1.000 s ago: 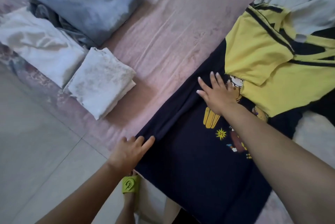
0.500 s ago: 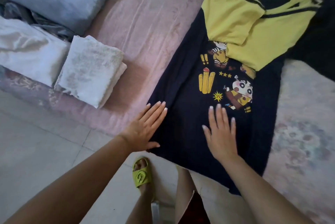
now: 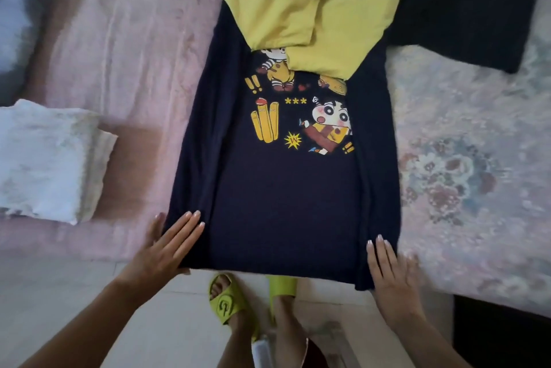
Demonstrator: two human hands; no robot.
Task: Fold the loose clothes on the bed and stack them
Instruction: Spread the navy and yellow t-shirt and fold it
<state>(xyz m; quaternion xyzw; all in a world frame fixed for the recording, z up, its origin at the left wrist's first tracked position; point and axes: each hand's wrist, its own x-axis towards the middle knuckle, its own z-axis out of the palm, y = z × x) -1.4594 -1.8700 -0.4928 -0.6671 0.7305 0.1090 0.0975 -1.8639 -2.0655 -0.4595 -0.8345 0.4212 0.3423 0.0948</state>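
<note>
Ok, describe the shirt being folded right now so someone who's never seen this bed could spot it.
On the pink bed, look at the near edge, between the person's left hand and right hand. The navy T-shirt lies flat there with both sides folded in. Unlike the yellow garment overlapping its top, it carries a cartoon print.

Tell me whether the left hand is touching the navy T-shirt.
Touching. The head view shows the left hand lying flat, fingers straight, on the navy T-shirt at its lower left corner.

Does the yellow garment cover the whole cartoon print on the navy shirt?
No, the yellow garment hides only the top of the print on the navy shirt.
</note>
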